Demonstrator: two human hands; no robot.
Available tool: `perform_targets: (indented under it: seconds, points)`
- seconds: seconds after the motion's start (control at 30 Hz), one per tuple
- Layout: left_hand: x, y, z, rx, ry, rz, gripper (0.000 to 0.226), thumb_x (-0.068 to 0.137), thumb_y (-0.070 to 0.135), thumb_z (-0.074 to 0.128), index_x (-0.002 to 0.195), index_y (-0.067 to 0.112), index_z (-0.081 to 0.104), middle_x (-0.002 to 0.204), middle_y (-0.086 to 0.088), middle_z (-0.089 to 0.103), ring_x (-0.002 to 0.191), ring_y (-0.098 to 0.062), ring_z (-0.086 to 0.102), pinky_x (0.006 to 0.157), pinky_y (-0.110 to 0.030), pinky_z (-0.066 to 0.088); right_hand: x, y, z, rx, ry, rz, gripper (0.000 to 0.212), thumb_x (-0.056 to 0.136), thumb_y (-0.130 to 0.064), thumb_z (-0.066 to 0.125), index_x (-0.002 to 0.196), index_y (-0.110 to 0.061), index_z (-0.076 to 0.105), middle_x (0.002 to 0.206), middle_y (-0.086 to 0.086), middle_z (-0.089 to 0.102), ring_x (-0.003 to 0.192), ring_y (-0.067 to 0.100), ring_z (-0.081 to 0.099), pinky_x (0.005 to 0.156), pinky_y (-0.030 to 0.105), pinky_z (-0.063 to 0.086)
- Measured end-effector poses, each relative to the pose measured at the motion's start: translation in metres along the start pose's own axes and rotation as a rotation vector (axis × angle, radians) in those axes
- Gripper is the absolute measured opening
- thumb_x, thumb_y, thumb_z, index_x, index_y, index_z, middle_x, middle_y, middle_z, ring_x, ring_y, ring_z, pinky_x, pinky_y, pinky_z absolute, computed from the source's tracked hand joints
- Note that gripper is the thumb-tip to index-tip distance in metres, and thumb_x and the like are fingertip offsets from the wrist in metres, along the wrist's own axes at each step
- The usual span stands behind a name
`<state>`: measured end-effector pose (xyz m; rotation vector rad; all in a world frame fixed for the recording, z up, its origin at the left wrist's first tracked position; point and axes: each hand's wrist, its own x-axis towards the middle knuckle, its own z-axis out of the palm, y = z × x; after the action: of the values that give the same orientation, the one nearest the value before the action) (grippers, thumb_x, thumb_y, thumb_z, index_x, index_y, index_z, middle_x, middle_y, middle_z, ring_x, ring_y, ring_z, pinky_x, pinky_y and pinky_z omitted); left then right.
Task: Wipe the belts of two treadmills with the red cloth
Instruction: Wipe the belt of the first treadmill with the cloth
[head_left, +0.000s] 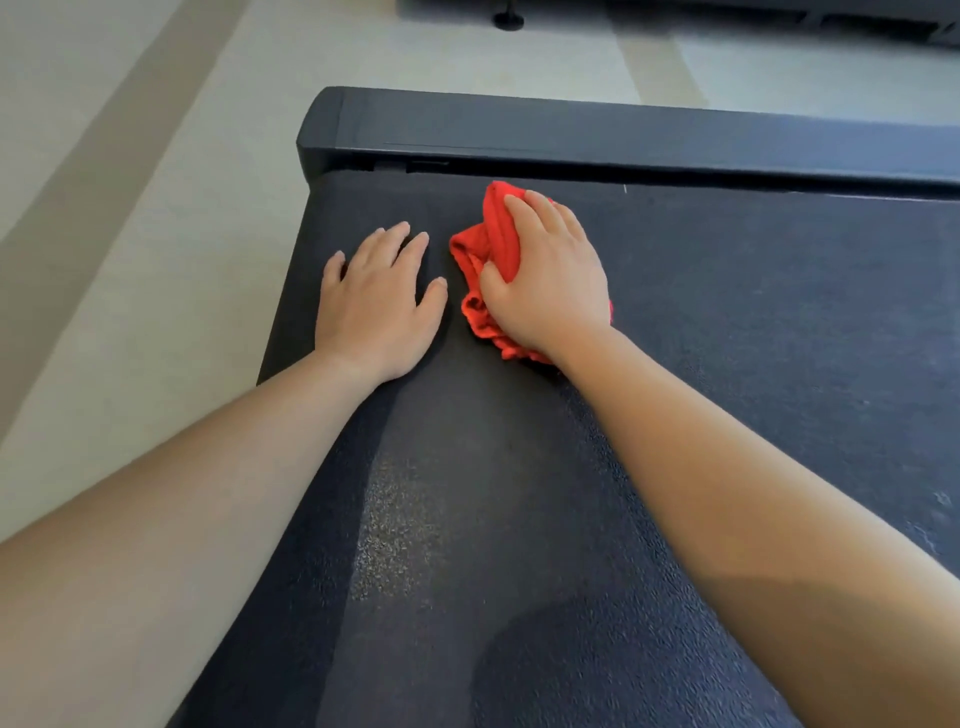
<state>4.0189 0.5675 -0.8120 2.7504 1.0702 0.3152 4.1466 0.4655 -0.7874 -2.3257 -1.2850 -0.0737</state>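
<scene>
The right hand (550, 280) grips the bunched cloth (498, 234), fingers curled over it, pressing it on the belt (753, 338) near the end rail (571, 135). Just beside it the left hand (376, 301) lies flat and empty. The dark base (727, 15) beyond is perhaps another treadmill.

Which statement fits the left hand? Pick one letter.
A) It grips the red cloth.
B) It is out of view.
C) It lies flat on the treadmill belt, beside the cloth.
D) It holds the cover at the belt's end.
C: the left hand lies with fingers spread flat on the belt, just apart from the red cloth, which the right hand grips.
</scene>
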Motion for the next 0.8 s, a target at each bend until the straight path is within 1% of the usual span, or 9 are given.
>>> perform_targets:
  seconds: [0.1, 0.2, 0.3, 0.37, 0.47, 0.6, 0.7, 0.8]
  points:
    - [-0.002, 0.0, 0.002, 0.018, 0.004, 0.004, 0.055, 0.095, 0.044, 0.031, 0.146, 0.023, 0.026, 0.156, 0.003, 0.02, 0.144, -0.015, 0.012, 0.115, -0.046, 0.009, 0.028, -0.001, 0.008, 0.01, -0.02, 0.017, 0.062, 0.083, -0.035, 0.047, 0.141, -0.016, 0.037, 0.148, 0.001, 0.037, 0.139, 0.022, 0.026, 0.11, 0.04, 0.029]
    - [-0.002, 0.0, 0.003, 0.021, 0.004, 0.006, 0.055, 0.094, 0.044, 0.031, 0.146, 0.024, 0.027, 0.155, 0.003, 0.02, 0.144, -0.014, 0.012, 0.114, -0.047, 0.009, 0.047, -0.004, 0.013, 0.008, -0.038, 0.016, 0.062, 0.082, -0.036, 0.047, 0.14, -0.016, 0.038, 0.147, -0.001, 0.038, 0.138, 0.022, 0.028, 0.11, 0.04, 0.03]
    - [0.004, 0.0, 0.002, 0.0, 0.012, 0.004, 0.054, 0.094, 0.042, 0.033, 0.145, 0.024, 0.03, 0.154, 0.003, 0.023, 0.143, -0.014, 0.014, 0.113, -0.047, 0.009, 0.048, -0.004, 0.011, 0.008, -0.043, 0.011, 0.061, 0.082, -0.037, 0.049, 0.139, -0.017, 0.039, 0.146, -0.001, 0.039, 0.137, 0.023, 0.029, 0.109, 0.039, 0.031]
    - [0.008, -0.001, 0.002, -0.009, 0.015, 0.001, 0.053, 0.094, 0.041, 0.033, 0.144, 0.024, 0.031, 0.154, 0.003, 0.024, 0.143, -0.013, 0.015, 0.113, -0.047, 0.01, 0.039, -0.002, 0.008, 0.002, -0.06, -0.006, 0.064, 0.083, -0.037, 0.05, 0.141, -0.016, 0.037, 0.148, 0.001, 0.037, 0.138, 0.024, 0.028, 0.11, 0.037, 0.029]
    - [0.01, -0.001, 0.0, -0.022, -0.01, 0.002, 0.052, 0.095, 0.039, 0.032, 0.144, 0.024, 0.03, 0.155, 0.003, 0.023, 0.143, -0.014, 0.014, 0.113, -0.047, 0.009, 0.015, -0.001, -0.002, -0.014, -0.103, -0.045, 0.065, 0.084, -0.036, 0.05, 0.144, -0.016, 0.033, 0.151, 0.002, 0.033, 0.138, 0.025, 0.027, 0.11, 0.035, 0.026]
    - [0.004, -0.002, -0.005, -0.026, -0.05, 0.017, 0.051, 0.097, 0.036, 0.032, 0.146, 0.023, 0.028, 0.156, 0.001, 0.02, 0.144, -0.018, 0.013, 0.115, -0.046, 0.009, -0.038, -0.002, -0.022, 0.004, -0.128, -0.088, 0.065, 0.084, -0.032, 0.053, 0.143, -0.014, 0.035, 0.15, 0.004, 0.034, 0.138, 0.026, 0.028, 0.109, 0.034, 0.024]
    - [-0.019, 0.002, -0.008, 0.01, -0.057, 0.055, 0.052, 0.097, 0.038, 0.031, 0.146, 0.021, 0.027, 0.156, -0.002, 0.019, 0.144, -0.021, 0.013, 0.115, -0.046, 0.013, -0.088, -0.005, -0.038, 0.005, -0.146, -0.101, 0.065, 0.082, -0.03, 0.056, 0.142, -0.014, 0.037, 0.15, 0.006, 0.034, 0.138, 0.025, 0.028, 0.11, 0.031, 0.021]
    - [-0.061, 0.006, -0.013, 0.02, -0.084, 0.123, 0.053, 0.096, 0.04, 0.032, 0.146, 0.021, 0.026, 0.156, -0.003, 0.019, 0.144, -0.023, 0.013, 0.114, -0.046, 0.014, -0.145, -0.009, -0.06, -0.006, -0.202, -0.083, 0.067, 0.083, -0.033, 0.056, 0.143, -0.014, 0.036, 0.152, 0.006, 0.032, 0.14, 0.025, 0.026, 0.114, 0.032, 0.019]
